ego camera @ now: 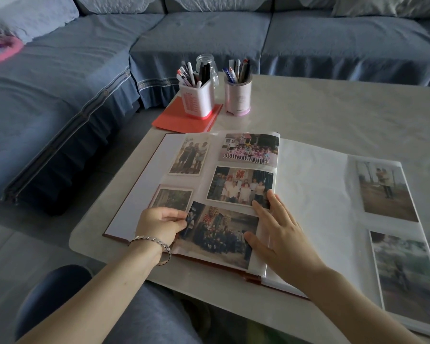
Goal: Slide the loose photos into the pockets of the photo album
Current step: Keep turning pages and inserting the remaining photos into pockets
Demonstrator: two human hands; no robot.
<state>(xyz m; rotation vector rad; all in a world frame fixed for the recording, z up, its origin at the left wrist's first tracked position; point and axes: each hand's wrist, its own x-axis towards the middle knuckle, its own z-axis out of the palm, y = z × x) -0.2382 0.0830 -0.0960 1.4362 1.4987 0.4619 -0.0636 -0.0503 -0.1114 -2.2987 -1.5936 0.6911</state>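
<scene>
Left hand [159,225] pinching photo [219,229], right hand [281,232] flat on album [308,182] beside it

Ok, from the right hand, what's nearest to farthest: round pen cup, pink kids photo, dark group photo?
1. The dark group photo, at the thumb of the right hand.
2. The pink kids photo, top of the left page.
3. The round pen cup, beyond the album.

photo album [313,184]: clear glossy plastic pockets over white matt paper. loose photo [221,232] on it: glossy print. table [333,115] under album: smooth polished marble-look. sofa [209,33] beyond album: blue matt quilted cloth. square pen holder [196,100]: smooth white plastic. jar [205,62]: clear glass. bracelet [150,240]: shiny metal.
</scene>
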